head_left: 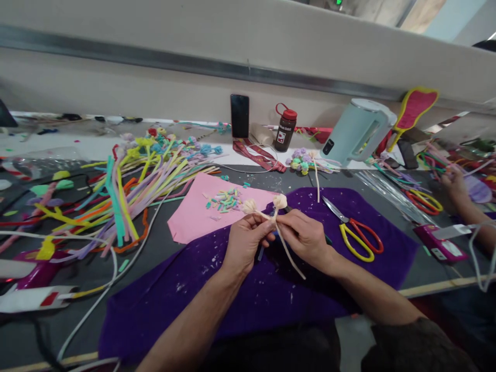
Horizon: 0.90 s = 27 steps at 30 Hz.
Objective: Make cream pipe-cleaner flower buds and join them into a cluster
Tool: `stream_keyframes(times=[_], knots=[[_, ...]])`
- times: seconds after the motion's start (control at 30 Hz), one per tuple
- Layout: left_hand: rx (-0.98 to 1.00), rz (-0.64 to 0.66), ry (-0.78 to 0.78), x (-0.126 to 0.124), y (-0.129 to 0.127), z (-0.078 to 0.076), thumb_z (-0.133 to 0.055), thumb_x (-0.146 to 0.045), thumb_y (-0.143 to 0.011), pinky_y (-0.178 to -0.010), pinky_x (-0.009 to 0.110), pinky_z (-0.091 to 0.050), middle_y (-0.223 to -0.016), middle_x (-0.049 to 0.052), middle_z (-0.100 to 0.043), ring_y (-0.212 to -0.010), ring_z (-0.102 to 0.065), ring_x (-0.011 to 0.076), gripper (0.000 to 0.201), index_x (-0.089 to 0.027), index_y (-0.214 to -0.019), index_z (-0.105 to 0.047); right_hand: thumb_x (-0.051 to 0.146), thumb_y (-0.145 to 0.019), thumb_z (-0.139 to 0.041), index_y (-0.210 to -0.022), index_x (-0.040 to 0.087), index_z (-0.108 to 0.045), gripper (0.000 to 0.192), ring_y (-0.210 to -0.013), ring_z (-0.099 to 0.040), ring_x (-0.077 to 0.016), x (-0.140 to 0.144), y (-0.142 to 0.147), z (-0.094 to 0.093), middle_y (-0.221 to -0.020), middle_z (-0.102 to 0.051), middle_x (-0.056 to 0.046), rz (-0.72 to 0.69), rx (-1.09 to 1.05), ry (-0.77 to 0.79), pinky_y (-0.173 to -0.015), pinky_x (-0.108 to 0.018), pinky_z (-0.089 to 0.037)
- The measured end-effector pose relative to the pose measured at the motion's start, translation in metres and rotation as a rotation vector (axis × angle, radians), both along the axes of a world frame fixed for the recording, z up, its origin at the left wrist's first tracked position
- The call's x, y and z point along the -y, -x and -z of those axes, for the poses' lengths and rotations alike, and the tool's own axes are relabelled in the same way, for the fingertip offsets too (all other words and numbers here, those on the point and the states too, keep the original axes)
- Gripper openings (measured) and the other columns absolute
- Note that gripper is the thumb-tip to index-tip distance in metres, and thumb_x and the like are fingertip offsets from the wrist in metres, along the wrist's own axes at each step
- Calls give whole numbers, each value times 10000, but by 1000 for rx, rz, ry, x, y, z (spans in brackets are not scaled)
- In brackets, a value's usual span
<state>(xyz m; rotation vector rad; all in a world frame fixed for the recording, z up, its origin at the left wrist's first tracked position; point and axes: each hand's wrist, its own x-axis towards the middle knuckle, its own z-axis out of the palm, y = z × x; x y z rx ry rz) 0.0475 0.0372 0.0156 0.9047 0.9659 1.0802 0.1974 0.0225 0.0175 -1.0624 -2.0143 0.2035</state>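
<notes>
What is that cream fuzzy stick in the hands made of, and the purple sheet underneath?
The cream fuzzy stick, pinched by the left hand and right hand, looks like a pipe cleaner: soft matte fluff, probably over thin wire, since it holds curled ends. The purple sheet looks like felt or velvety cloth, dull and lint-speckled.

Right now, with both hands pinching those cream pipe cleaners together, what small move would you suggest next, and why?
Probably twist the two stems together just below the curled heads. The left hand and right hand pinch the cream pipe cleaners where they cross, and the tails hang loose over the purple cloth.
</notes>
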Motion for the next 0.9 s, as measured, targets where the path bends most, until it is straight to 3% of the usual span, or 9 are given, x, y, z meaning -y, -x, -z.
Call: stream_keyframes(times=[0.33, 0.63, 0.9], knots=[[-41, -10, -23, -1, -3, 8, -702, -266, -619, -398, 151, -387, -523, -31, -559, -457, -533, 74, 183, -133, -665, -586, 144, -855, -425, -867, 159, -630, 206, -571, -470, -116, -1, -4, 4, -648, -521, -29, 60, 305, -90, -509, -239, -342], [-109, -30, -66, -1, -4, 10, -685, -260, -642, -424, 158, -400, -516, -24, -571, -465, -535, 76, 163, -129, -675, -595, 104, -828, -433, -800, 159, -609, 187, -574, -459, -120, 0, 0, 10, -647, -513, -22, 59, 238, -12, -530, -245, -340], [-114, -43, -82, 0, -5, 11, -679, -252, -660, -439, 149, -400, -528, -24, -575, -463, -522, 65, 156, -123, -678, -592, 105, -823, -443, -833, 150, -604, 167, -563, -465, -107, -2, -2, 15, -631, -515, -12, 36, 181, -61, -522, -221, -347]])
